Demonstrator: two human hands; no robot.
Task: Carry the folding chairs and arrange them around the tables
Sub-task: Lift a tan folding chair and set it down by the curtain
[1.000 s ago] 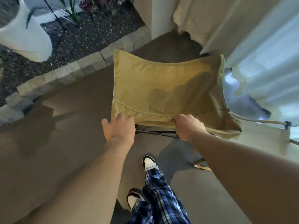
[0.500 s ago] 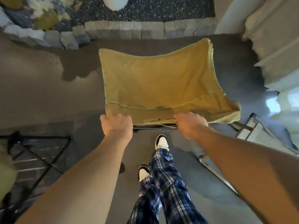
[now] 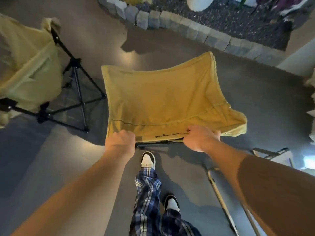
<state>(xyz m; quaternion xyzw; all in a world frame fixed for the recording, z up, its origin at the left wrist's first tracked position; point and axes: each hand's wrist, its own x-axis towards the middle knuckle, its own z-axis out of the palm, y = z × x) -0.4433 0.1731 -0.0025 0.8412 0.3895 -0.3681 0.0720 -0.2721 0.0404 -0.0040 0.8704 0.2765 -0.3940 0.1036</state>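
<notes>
The yellow chair (image 3: 163,101) is held in the middle of the frame, its near edge gripped by the left hand (image 3: 120,142) and the right hand (image 3: 200,138). The second chair (image 3: 29,70) at the left could be struck if the load is swung wide.

Two yellow folding chairs (image 3: 163,103) (image 3: 29,72), two hands (image 3: 120,142) (image 3: 200,138), two shoes (image 3: 148,158) (image 3: 172,202), one white pot (image 3: 198,3)

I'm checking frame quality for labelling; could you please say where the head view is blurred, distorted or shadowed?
Head view: wide-angle bending curves the stone edging; motion blur smears the top right corner; the carried chair and both hands stay fairly sharp; hard shadows fall on the floor.
</notes>
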